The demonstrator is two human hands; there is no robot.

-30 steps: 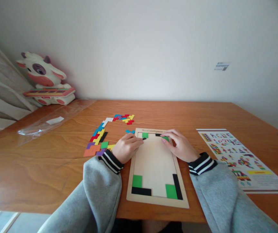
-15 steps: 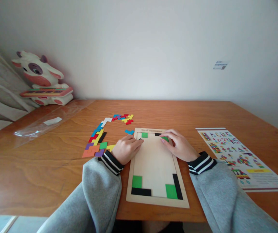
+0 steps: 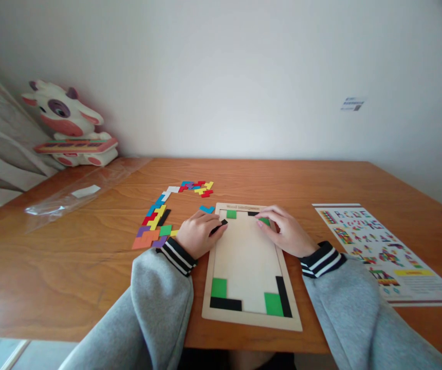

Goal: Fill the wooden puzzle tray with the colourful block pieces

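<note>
A black piece is pinched between the fingers of my left hand, over the left edge of the wooden tray. My right hand rests at the tray's upper right corner, its thumb and fingertips touching a green square. Another green square lies at the tray's top left, and a black strip shows near the right fingertips. In the lower corners lie green squares beside black strips.
Coloured pieces lie left of the tray in a curved row, with a blue one by its top corner. A printed sheet is at the right. A plastic bag and a cow toy stand at the far left.
My left fingers have shifted slightly, and more of the black piece shows between them. My right hand has hardly moved.
</note>
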